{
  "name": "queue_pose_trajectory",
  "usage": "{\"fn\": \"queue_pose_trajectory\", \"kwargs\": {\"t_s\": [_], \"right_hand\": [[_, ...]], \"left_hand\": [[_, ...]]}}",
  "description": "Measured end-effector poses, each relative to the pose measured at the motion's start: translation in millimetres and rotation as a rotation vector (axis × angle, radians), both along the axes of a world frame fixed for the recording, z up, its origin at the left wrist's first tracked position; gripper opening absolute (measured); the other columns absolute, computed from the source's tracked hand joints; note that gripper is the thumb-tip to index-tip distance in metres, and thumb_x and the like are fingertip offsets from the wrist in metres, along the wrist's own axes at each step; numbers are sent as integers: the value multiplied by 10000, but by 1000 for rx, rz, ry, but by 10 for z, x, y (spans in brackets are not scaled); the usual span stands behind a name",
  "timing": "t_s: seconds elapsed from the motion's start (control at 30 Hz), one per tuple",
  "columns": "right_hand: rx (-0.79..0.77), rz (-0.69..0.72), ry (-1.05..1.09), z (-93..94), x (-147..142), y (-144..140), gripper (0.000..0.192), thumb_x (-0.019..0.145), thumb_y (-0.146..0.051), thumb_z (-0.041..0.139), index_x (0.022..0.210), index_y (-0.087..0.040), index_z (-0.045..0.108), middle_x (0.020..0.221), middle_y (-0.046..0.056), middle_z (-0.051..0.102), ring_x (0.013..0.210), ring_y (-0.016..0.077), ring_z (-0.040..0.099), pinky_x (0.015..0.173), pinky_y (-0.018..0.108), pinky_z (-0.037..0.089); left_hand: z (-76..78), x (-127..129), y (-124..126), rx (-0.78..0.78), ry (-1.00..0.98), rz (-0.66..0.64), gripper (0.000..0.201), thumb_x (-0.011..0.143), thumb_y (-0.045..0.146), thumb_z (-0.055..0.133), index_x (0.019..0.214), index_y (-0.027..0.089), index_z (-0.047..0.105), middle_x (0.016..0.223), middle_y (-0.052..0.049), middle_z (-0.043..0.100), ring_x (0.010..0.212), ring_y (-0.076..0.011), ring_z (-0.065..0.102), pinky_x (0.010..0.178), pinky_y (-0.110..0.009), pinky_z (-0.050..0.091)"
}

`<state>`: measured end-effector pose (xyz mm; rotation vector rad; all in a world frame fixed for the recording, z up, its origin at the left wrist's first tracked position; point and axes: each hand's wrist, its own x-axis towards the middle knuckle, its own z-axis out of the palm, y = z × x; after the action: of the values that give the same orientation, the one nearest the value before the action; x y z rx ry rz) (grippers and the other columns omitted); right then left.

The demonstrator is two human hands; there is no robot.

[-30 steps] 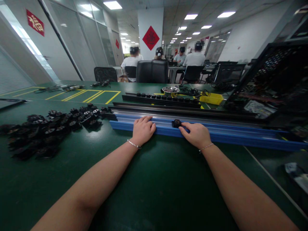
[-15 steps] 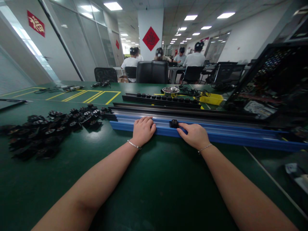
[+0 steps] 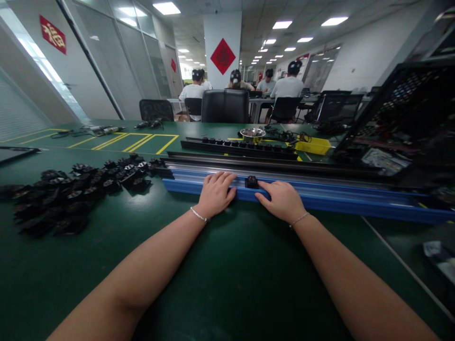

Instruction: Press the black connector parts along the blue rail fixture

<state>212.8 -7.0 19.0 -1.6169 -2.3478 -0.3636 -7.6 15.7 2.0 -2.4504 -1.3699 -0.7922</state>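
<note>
A long blue rail [image 3: 355,199] lies across the green table [image 3: 227,274] in front of me. A small black part [image 3: 251,182] sits in the rail's channel. My right hand [image 3: 282,201] rests on the rail, its fingertips touching the black part from the right. My left hand [image 3: 216,193] lies flat on the rail just left of the part, fingers together and holding nothing. A heap of several similar black parts [image 3: 74,189] lies on the table to my left.
Behind the blue rail lie a grey rail and a black rail [image 3: 241,148] fitted with several parts. A metal bowl [image 3: 252,133], a yellow tray [image 3: 313,146] and a black crate [image 3: 401,118] stand at the back right. People sit at desks far behind.
My right hand has slid the black part to the left along the rail, closer to my left hand. My left hand shifted slightly right and forward.
</note>
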Motion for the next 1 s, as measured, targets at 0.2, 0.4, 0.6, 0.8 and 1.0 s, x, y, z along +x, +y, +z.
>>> {"fn": "queue_pose_trajectory", "kwargs": {"t_s": [0.2, 0.4, 0.6, 0.8, 1.0], "right_hand": [[-34, 13, -16, 3, -79, -8, 521, 880, -476, 381, 1262, -160, 540, 1066, 104, 673, 981, 242, 574, 847, 360, 369], [-35, 16, -29, -19, -137, -1, 517, 871, -455, 405, 1292, -172, 504, 1108, 94, 660, 996, 238, 562, 870, 363, 353], [-42, 21, -36, -20, -167, -17, 513, 867, -444, 413, 1299, -179, 491, 1138, 90, 649, 1006, 241, 558, 871, 370, 345], [-37, 25, -31, -13, -178, -24, 510, 859, -424, 423, 1300, -176, 489, 1117, 96, 656, 994, 242, 558, 870, 373, 341], [-44, 21, -29, -22, -189, -27, 514, 856, -405, 424, 1321, -189, 466, 1091, 90, 656, 985, 242, 549, 868, 373, 338]], "left_hand": [[14, 31, -57, 1, 160, -79, 528, 865, 424, 483, 1378, 381, 365, 1445, -48, 386, 1354, -305, 273, 1063, -517, 214], [14, 41, -68, 2, 209, -104, 595, 833, 416, 537, 1391, 409, 332, 1470, -62, 336, 1375, -337, 217, 1074, -562, 175], [39, 61, -97, -15, 218, -120, 597, 825, 386, 552, 1385, 406, 345, 1471, -66, 333, 1374, -344, 214, 1076, -561, 181], [54, 67, -102, -35, 228, -111, 608, 816, 372, 568, 1383, 401, 351, 1460, -58, 351, 1375, -334, 212, 1084, -561, 171], [37, 61, -95, -26, 222, -116, 613, 816, 362, 562, 1387, 398, 341, 1452, -70, 357, 1375, -333, 215, 1084, -559, 168]]}}
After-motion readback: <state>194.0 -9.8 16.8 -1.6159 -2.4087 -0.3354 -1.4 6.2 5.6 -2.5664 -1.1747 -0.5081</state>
